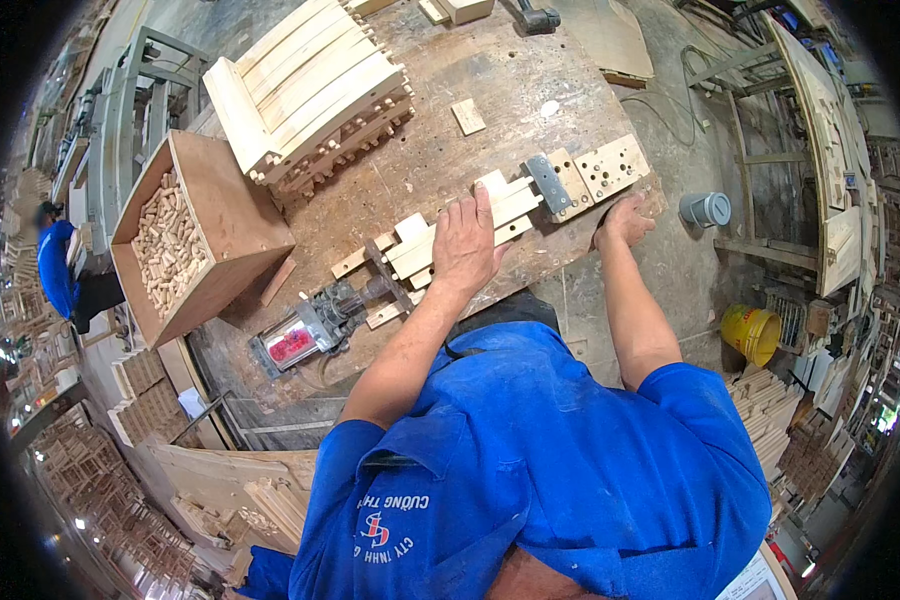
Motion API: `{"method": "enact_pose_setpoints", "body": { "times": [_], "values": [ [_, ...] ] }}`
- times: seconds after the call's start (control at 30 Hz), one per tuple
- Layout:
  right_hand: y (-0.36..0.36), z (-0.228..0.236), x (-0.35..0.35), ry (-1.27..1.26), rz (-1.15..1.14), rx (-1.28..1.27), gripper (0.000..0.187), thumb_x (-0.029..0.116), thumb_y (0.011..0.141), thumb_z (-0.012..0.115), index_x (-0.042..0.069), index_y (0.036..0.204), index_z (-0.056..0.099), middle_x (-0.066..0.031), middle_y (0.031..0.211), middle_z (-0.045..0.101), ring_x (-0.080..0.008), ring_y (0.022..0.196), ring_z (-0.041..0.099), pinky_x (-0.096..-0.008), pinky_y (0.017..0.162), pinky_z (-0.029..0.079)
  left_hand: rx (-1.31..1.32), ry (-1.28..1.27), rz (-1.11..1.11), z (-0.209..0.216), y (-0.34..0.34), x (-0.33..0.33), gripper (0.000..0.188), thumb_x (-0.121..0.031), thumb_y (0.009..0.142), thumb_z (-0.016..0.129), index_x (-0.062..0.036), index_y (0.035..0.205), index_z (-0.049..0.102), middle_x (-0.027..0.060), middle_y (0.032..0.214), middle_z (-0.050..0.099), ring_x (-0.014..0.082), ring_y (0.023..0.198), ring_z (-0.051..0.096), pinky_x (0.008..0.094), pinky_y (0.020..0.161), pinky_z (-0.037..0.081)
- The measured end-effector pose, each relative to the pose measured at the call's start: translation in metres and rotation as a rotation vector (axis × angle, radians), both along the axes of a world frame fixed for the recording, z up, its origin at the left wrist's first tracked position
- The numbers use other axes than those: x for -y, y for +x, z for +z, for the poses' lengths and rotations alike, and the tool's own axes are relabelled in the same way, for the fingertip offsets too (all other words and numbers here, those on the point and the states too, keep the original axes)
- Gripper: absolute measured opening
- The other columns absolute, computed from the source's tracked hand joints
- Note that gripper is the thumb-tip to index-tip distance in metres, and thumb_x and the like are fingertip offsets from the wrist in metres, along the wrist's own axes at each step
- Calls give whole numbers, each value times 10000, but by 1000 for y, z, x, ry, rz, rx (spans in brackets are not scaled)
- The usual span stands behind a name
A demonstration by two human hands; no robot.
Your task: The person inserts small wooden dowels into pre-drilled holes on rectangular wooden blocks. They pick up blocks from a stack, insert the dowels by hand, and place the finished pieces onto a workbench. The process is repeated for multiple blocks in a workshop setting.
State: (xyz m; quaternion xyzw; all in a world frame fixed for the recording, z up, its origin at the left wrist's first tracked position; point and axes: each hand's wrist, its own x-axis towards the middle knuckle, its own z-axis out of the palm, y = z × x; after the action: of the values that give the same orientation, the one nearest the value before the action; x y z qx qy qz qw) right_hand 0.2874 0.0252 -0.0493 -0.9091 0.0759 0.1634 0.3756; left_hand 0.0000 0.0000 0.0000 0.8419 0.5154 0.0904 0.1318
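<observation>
My left hand [462, 242] lies across a pale wooden rail [510, 207], its fingers bent over the far side. The rail sits lengthwise in a clamping jig, between an upright metal plate [388, 272] and a grey metal block [545, 185]. A pneumatic cylinder [355, 303] adjoins the plate. Light wood blocks with drilled holes [610, 167] are fixed beyond the metal block. At the bench's right front edge, my right hand [625, 222] is closed just below those drilled blocks. Whatever its fingers hold is hidden.
An open plywood box [245, 225] of wooden dowels [170, 245] stands left, beside stacked rails with dowelled ends [315, 90]. A small wood piece [467, 117] lies on the bench [515, 85]. Right of it are a grey-blue can [708, 209] and yellow bucket [752, 335]. Another person [58, 265] is far left.
</observation>
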Motion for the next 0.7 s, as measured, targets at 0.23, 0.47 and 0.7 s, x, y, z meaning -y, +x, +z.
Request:
{"method": "enact_pose_setpoints", "body": {
  "times": [0.23, 0.47, 0.7],
  "values": [
    [-3, -19, 2, 9, -13, 29, 857, 558, 1047, 615, -107, 1537, 387, -381, 1465, 586, -527, 1335, 615, -575, 1140, 489, -16, -11, -3, 5, -6, -1, 1125, -445, 837, 895, 142, 1609, 326, 206, 1247, 568, 355, 1109, 557, 479, 960, 459],
    [6, -25, 3, -12, -1, 90, 852, 589, 1048, 599, -125, 1486, 442, -393, 1442, 595, -538, 1343, 598, -597, 1132, 472, -9, -8, -7, 4, -3, -3, 1102, -449, 843, 887, 141, 1600, 345, 206, 1244, 568, 358, 1112, 555, 481, 965, 451],
    [4, -19, 1, -56, 26, 103, 860, 600, 1052, 584, -127, 1486, 437, -395, 1439, 595, -543, 1340, 598, -599, 1132, 472, -37, -5, -5, 3, 0, -4, 1097, -436, 837, 887, 136, 1602, 348, 199, 1218, 568, 351, 1083, 551, 496, 925, 419]
  ]
}}
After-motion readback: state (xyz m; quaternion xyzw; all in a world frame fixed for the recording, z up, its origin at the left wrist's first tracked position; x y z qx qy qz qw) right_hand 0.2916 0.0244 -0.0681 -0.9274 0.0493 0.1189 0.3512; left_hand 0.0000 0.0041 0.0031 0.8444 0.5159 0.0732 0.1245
